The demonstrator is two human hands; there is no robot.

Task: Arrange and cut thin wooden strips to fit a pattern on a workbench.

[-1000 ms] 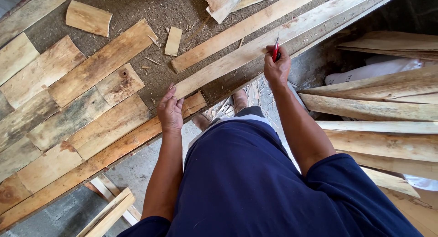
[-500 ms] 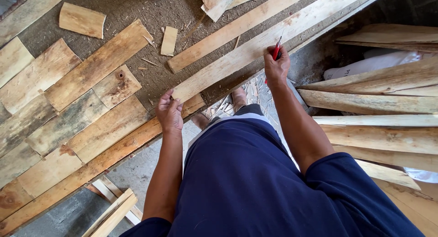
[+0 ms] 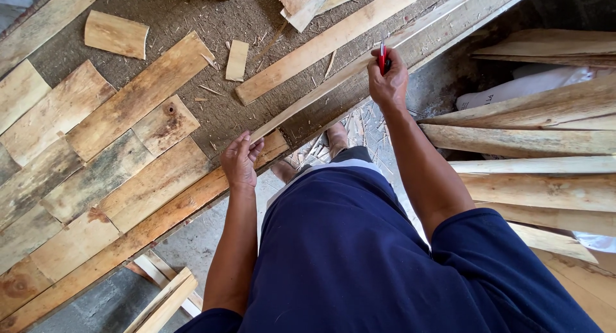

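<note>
Pen [image 3: 382, 56]: red. Planks [image 3: 138, 102]: pale tan, grey-stained in patches. Shirt [image 3: 359, 256]: plain navy blue; sack [image 3: 513, 89]: white.

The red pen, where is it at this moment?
In the head view, the red pen is upper right of centre, gripped in the right hand, its tip against the long wooden strip whose near end the left hand holds.

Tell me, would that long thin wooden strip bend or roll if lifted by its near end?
The strip looks long and slender, so it would probably flex and sag a little. Its flat faces suggest no rolling. The left hand steadies its end, and the sawdust-strewn bench beneath might let it slide.
</note>
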